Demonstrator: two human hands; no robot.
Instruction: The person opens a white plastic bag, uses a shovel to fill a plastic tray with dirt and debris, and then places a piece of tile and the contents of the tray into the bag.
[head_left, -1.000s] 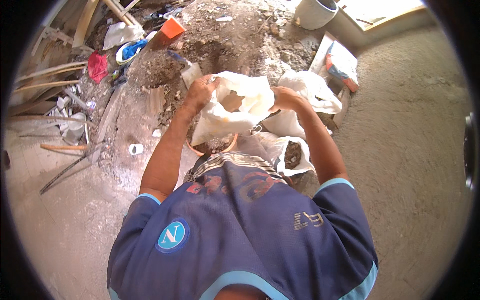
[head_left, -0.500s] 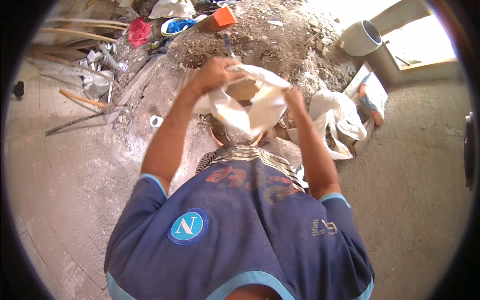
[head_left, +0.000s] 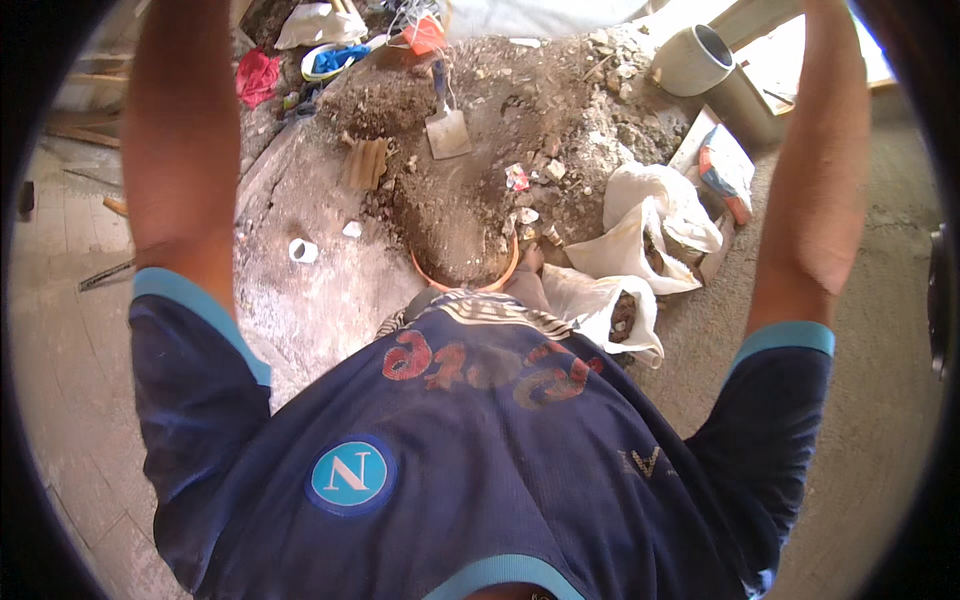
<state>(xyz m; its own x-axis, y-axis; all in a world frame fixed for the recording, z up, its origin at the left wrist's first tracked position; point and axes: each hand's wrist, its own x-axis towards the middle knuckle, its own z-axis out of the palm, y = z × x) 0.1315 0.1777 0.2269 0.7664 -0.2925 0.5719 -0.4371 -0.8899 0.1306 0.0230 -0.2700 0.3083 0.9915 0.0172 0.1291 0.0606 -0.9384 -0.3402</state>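
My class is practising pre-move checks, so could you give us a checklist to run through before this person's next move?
1. Left hand in view: not ok; the left forearm runs out past the top edge.
2. Right hand in view: not ok; the right forearm does the same.
3. Grip of each hand: cannot tell; neither hand shows.
4. Orange-rimmed container close by: ok; it sits just in front of the dark blue shirt.
5. Shovel set down: ok; it lies on the soil.
6. Open white sack showing its contents: ok; dark material is visible inside.
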